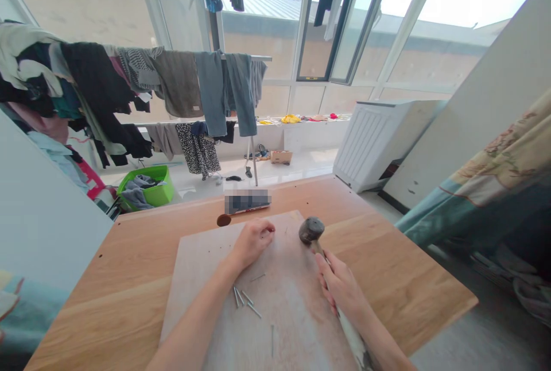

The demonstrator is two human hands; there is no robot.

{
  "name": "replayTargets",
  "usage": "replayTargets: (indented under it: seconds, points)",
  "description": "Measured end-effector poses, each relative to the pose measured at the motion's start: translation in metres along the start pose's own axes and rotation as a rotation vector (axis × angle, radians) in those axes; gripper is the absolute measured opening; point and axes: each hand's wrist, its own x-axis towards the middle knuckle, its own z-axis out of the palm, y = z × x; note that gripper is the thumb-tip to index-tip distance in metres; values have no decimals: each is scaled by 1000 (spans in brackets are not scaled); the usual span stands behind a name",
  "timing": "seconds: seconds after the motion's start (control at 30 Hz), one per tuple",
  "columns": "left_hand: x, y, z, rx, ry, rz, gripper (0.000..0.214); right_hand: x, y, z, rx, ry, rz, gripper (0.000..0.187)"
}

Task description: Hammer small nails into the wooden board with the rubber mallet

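Note:
My right hand point(340, 285) grips the pale handle of a mallet point(311, 231), whose dark rubber head rests on a pale wooden board point(293, 308). My left hand point(253, 242) lies curled on that board, fingertips down, and anything under the fingers is hidden. Several loose steel nails point(241, 296) lie in a small cluster just below my left wrist. A single nail point(272, 339) lies apart nearer the board's lower edge.
The board sits on a light oak table point(107, 308). A blurred object point(247, 201) and a round dark brown piece point(224, 220) lie at the far edge. Beyond stand a green basket of clothes point(144, 187), a laden drying rack point(129, 84) and a white cabinet point(374, 141).

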Motion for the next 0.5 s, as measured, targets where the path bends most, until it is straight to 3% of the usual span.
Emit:
replayTargets:
  seconds: [0.17,0.33,0.5]
  points:
    - [2,-2,3,-7,-16,1,18,0,-1,-1,1,0,-2,37]
    - [6,-4,4,-45,-6,-52,40,1,-1,-1,5,-7,-5,37]
    - [6,-3,4,-71,14,-77,39,-2,-2,-3,38,-37,-15,40]
